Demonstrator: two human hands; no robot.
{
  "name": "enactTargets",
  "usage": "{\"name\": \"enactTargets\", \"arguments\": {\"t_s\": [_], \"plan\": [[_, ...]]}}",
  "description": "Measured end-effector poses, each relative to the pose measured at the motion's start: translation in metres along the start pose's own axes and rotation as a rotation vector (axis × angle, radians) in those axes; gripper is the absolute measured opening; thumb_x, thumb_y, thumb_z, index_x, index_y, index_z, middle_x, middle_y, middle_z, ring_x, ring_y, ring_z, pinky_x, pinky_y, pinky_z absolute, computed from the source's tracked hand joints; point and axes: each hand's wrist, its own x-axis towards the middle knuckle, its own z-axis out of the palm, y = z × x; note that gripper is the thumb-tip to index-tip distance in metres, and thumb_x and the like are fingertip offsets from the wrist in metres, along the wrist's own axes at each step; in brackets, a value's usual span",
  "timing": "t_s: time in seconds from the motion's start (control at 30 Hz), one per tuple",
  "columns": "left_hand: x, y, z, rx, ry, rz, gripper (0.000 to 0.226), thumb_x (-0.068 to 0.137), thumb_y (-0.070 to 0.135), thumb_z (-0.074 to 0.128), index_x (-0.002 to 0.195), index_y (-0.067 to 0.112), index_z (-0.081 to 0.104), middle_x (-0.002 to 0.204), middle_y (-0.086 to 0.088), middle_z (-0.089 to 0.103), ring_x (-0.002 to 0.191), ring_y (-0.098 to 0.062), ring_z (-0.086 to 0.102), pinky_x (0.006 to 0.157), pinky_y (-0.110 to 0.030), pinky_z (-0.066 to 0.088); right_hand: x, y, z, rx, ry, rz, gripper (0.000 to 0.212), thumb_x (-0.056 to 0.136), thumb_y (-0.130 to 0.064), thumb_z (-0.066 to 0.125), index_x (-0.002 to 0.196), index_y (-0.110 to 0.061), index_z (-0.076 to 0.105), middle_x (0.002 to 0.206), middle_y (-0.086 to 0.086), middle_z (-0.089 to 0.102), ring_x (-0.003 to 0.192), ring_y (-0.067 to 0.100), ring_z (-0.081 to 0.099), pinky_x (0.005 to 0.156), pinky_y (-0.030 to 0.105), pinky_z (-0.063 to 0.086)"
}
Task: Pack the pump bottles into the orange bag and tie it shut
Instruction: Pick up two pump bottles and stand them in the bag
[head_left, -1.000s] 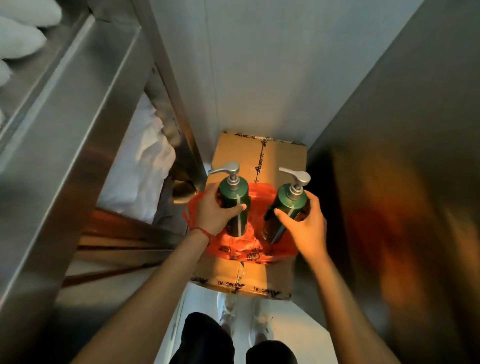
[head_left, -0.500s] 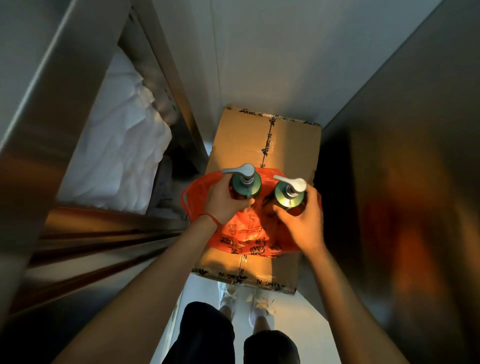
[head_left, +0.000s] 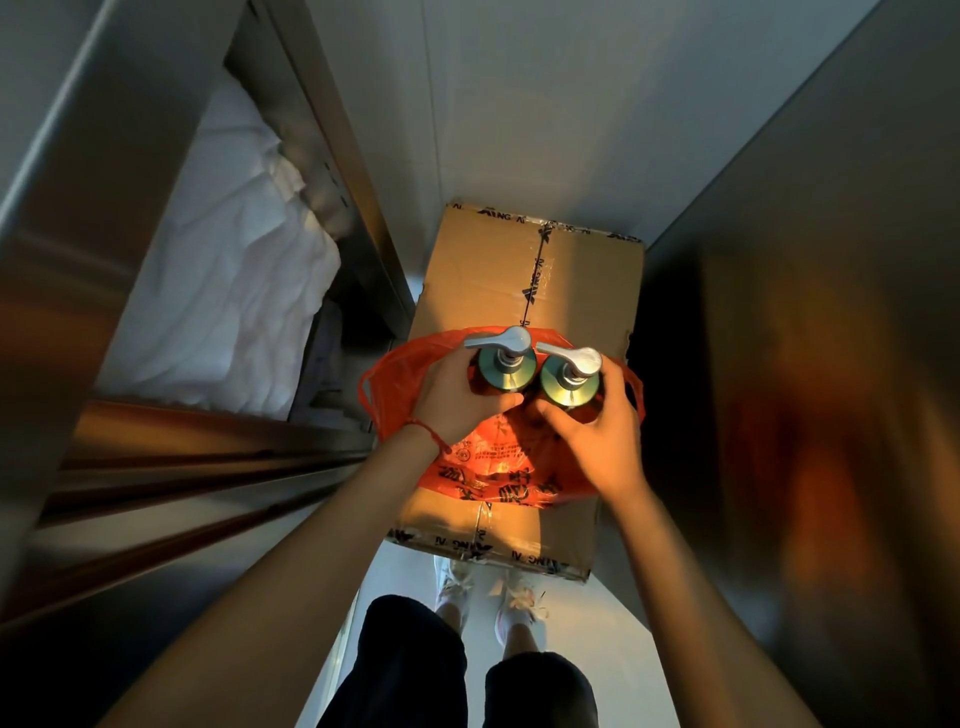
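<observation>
Head view, looking straight down. A sealed cardboard box (head_left: 524, 291) stands on the floor against a pale wall, its top taped down the middle. An orange bag (head_left: 498, 462) printed with dark characters lies spread on the box top, covering the half nearest the person and reaching almost to the near edge.

Two green pump bottles stand upright side by side on the bag, their shoulders touching or nearly so. The left pump bottle (head_left: 504, 371) has a silver spout pointing left; the right pump bottle (head_left: 569, 387) has a silver spout also pointing left, towards its neighbour.

The left hand (head_left: 457, 400), with a red string at the wrist, is curled around the left bottle's body, thumb lying across the near side and fingers wrapped behind. The right hand (head_left: 597, 431) is curled around the right bottle, thumb on the near side, fingers round its far right side. Both hands grip firmly, fingers closed about halfway around each bottle.

The bag's loop handles stick out at the box's left and right edges. Steel panels rise on both sides. White cloth (head_left: 234, 291) lies in a steel compartment at left.
</observation>
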Motion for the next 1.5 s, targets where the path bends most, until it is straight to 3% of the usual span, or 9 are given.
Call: {"name": "enactTargets", "arguments": {"t_s": [0.2, 0.43, 0.57, 0.73, 0.93, 1.1, 1.23, 1.37, 1.5], "plan": [[0.003, 0.002, 0.004, -0.025, 0.009, -0.005, 0.058, 0.061, 0.013, 0.081, 0.113, 0.012, 0.058, 0.108, 0.003, 0.061, 0.102, -0.010, 0.054, 0.085, -0.014, 0.039, 0.004, -0.003, -0.001, 0.019, 0.031, -0.008, 0.062, 0.067, -0.016, 0.080, 0.118, -0.028, 0.047, 0.110, -0.022, 0.053, 0.102, -0.017, 0.047, 0.086, -0.001, 0.031], [0.008, 0.001, 0.005, -0.022, -0.011, -0.007, 0.060, 0.061, 0.014, 0.081, 0.115, 0.013, 0.056, 0.108, 0.005, 0.058, 0.103, -0.009, 0.051, 0.084, -0.013, 0.036, 0.008, -0.003, -0.001, 0.024, 0.027, 0.008, 0.064, 0.066, -0.018, 0.079, 0.118, -0.031, 0.045, 0.111, -0.023, 0.052, 0.103, -0.014, 0.048, 0.087, 0.001, 0.033], [0.006, 0.001, 0.005, -0.042, -0.016, -0.010, 0.061, 0.061, 0.014, 0.080, 0.116, 0.013, 0.055, 0.114, -0.001, 0.061, 0.105, -0.012, 0.053, 0.091, -0.025, 0.041, 0.008, -0.004, -0.002, 0.026, 0.020, 0.027, 0.069, 0.066, -0.021, 0.080, 0.126, -0.021, 0.044, 0.120, -0.011, 0.053, 0.113, 0.000, 0.048, 0.092, 0.004, 0.033], [0.001, -0.001, 0.005, -0.086, 0.011, -0.014, 0.063, 0.061, 0.016, 0.080, 0.117, 0.018, 0.053, 0.110, 0.010, 0.055, 0.105, -0.005, 0.049, 0.079, 0.004, 0.033, 0.005, -0.010, -0.004, 0.021, 0.027, 0.051, 0.074, 0.068, -0.022, 0.079, 0.131, -0.014, 0.042, 0.127, -0.002, 0.053, 0.118, 0.011, 0.049, 0.099, 0.023, 0.036], [-0.005, -0.005, 0.005, -0.093, 0.047, -0.011, 0.058, 0.061, 0.016, 0.081, 0.112, 0.024, 0.052, 0.100, 0.025, 0.053, 0.101, -0.004, 0.051, 0.078, 0.004, 0.034, 0.000, -0.015, -0.008, -0.002, 0.042, 0.087, 0.077, 0.069, -0.025, 0.078, 0.135, -0.017, 0.039, 0.136, 0.004, 0.049, 0.125, 0.015, 0.045, 0.105, 0.032, 0.036], [-0.012, -0.008, 0.002, -0.077, 0.052, -0.066, 0.067, 0.066, 0.020, 0.078, 0.124, 0.014, 0.046, 0.122, 0.001, 0.055, 0.114, -0.014, 0.049, 0.094, -0.025, 0.039, -0.007, -0.017, -0.011, -0.018, 0.054, 0.116, 0.078, 0.071, -0.027, 0.076, 0.137, -0.019, 0.035, 0.141, 0.004, 0.045, 0.129, 0.017, 0.042, 0.108, 0.043, 0.036], [-0.024, -0.003, 0.000, -0.061, 0.062, -0.048, 0.061, 0.071, 0.018, 0.074, 0.125, 0.017, 0.045, 0.115, 0.009, 0.050, 0.111, -0.006, 0.043, 0.085, -0.002, 0.033, -0.017, -0.021, -0.014, -0.017, 0.073, 0.115, 0.076, 0.073, -0.026, 0.075, 0.137, -0.019, 0.035, 0.141, 0.003, 0.045, 0.129, 0.016, 0.041, 0.108, 0.035, 0.035], [-0.042, 0.003, 0.000, -0.011, 0.081, -0.062, 0.059, 0.077, 0.019, 0.069, 0.129, 0.010, 0.042, 0.134, -0.011, 0.049, 0.124, -0.020, 0.042, 0.102, -0.030, 0.035, -0.036, -0.025, -0.019, -0.060, 0.099, 0.090, 0.070, 0.076, -0.026, 0.071, 0.137, -0.018, 0.036, 0.139, 0.005, 0.046, 0.127, 0.017, 0.044, 0.104, 0.030, 0.036], [-0.072, 0.009, 0.004, 0.079, 0.129, -0.067, 0.054, 0.083, 0.019, 0.063, 0.130, 0.008, 0.041, 0.136, -0.016, 0.047, 0.126, -0.027, 0.041, 0.100, -0.028, 0.030, -0.062, -0.029, -0.024, -0.145, 0.106, 0.050, 0.064, 0.080, -0.026, 0.068, 0.136, -0.016, 0.040, 0.139, 0.007, 0.046, 0.128, 0.018, 0.042, 0.105, 0.028, 0.034]]}}
